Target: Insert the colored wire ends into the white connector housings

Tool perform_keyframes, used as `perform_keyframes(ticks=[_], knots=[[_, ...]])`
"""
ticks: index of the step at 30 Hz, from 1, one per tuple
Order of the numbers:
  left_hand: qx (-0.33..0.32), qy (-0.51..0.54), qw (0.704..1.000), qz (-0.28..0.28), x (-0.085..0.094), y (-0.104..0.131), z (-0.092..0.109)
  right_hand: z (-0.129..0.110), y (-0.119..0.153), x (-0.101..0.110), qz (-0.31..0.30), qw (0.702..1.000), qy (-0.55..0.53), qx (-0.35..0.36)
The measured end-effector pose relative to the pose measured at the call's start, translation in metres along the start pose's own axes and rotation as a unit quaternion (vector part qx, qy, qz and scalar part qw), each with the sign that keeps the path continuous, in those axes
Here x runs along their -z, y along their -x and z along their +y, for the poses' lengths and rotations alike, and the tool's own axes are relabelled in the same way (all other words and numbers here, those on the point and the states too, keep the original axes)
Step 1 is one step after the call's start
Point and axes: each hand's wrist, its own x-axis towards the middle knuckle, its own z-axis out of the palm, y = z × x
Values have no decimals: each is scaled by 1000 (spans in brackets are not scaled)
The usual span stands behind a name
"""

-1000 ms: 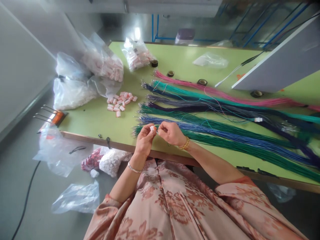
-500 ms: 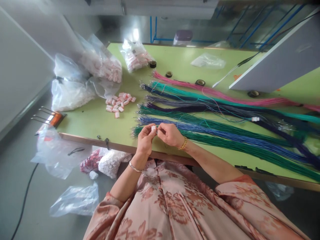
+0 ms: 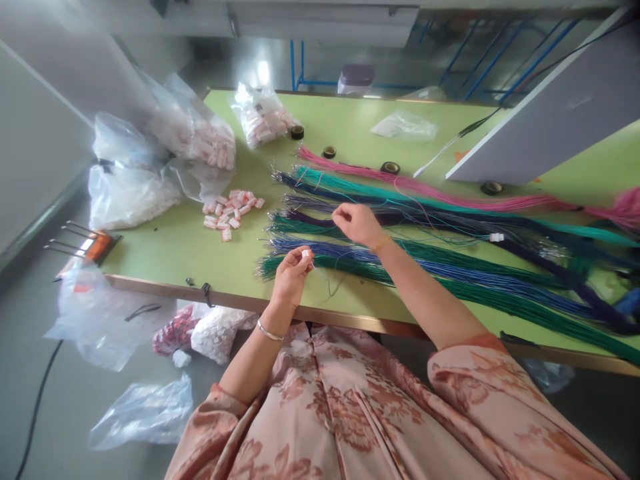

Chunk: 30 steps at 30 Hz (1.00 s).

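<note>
Pinching a white connector (image 3: 306, 254), probably light, stiff and best held by its body clear of the thin wire (image 3: 329, 292), the left hand (image 3: 291, 277) is above the tabletop (image 3: 165, 250) near its front edge, while whether the right hand's (image 3: 359, 224) curled grip holds anything, I cannot tell.

Plastic connector (image 3: 307, 254), glossy plastic bag (image 3: 143, 410), smooth tabletop (image 3: 170, 250)

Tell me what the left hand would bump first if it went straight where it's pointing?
Likely the blue wires just beyond the left hand, though it might pass above them.
</note>
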Motion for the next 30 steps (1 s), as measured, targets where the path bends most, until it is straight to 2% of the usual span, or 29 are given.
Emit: perform_keyframes(ticks=[2, 4, 7, 11, 14, 16, 19, 22, 25, 30], knots=[[7, -4, 1000, -3, 1, -1, -1, 12, -25, 0, 7, 996, 85, -39], [8, -4, 1000, -3, 3, -2, -2, 19, -43, -6, -38, 988, 134, -70], [10, 1, 1000, -3, 8, -2, -4, 24, -55, -14, -91, 981, 151, -86], [12, 0, 1000, -8, 12, -1, -4, 23, -54, -9, -71, 980, 176, -63], [13, 2, 1000, -11, 12, -1, -4, 19, -53, 4, -55, 969, 226, -79], [13, 6, 1000, -12, 12, -1, -4, 16, -54, 15, -24, 967, 238, -94], [12, 10, 1000, -12, 12, -1, -4, 9, -56, 28, 16, 985, 161, -59], [13, 12, 1000, -11, 12, -1, -5, -1, -58, 33, -4, 999, 37, 0], [14, 14, 1000, -11, 12, -1, -5, -18, -56, 25, -59, 997, -39, 31], [17, 18, 1000, -5, 12, 0, -4, -59, -50, -2, -118, 981, -84, 129]])
